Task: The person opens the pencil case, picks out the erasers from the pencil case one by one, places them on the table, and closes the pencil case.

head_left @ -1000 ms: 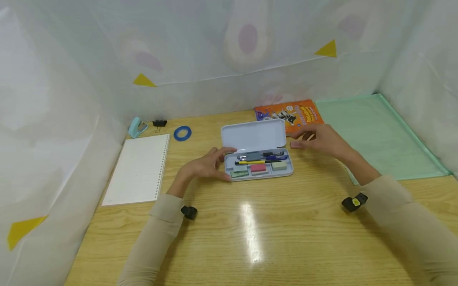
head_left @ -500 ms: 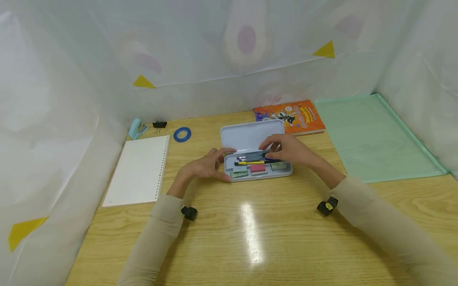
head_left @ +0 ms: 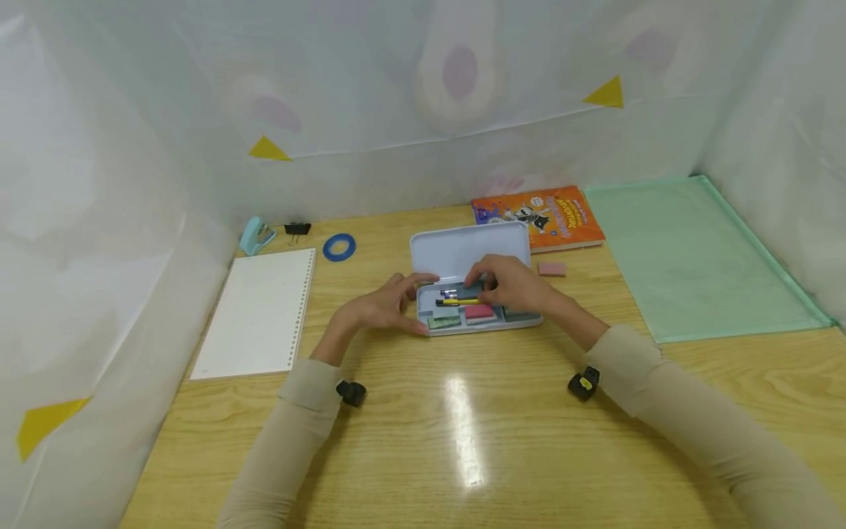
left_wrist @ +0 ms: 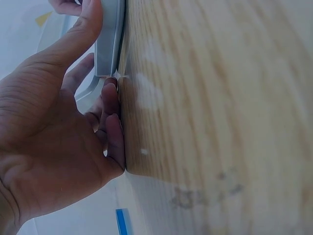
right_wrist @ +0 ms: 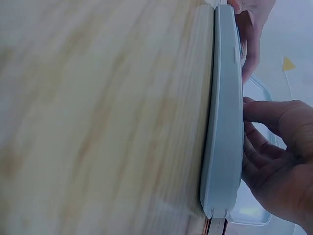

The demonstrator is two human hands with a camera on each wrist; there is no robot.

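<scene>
An open light-blue pencil case [head_left: 469, 246] stands on the table with its lid tipped back. The left hand [head_left: 381, 305] grips its left end, thumb at the front corner and fingers at the back. Inside lie a yellow and black pen [head_left: 456, 302], other pens [head_left: 448, 293], a grey flat piece [head_left: 471, 289], a red eraser [head_left: 479, 312] and small green pieces [head_left: 444, 322]. The right hand [head_left: 512, 283] reaches down into the case, fingertips bent around the grey piece and the pens; I cannot tell what it pinches. To the right lies a pink eraser [head_left: 551, 269].
Behind the case is an orange book [head_left: 568, 220], with a green mesh folder [head_left: 714, 257] to its right. At left sit a white spiral notebook [head_left: 258, 316], a light-blue stapler [head_left: 253, 236], a black binder clip [head_left: 297, 228] and blue tape [head_left: 339, 247].
The right hand has left the pink eraser on the table and moved left into the pencil case, over the pens and grey piece. The left hand keeps its grip on the case.
</scene>
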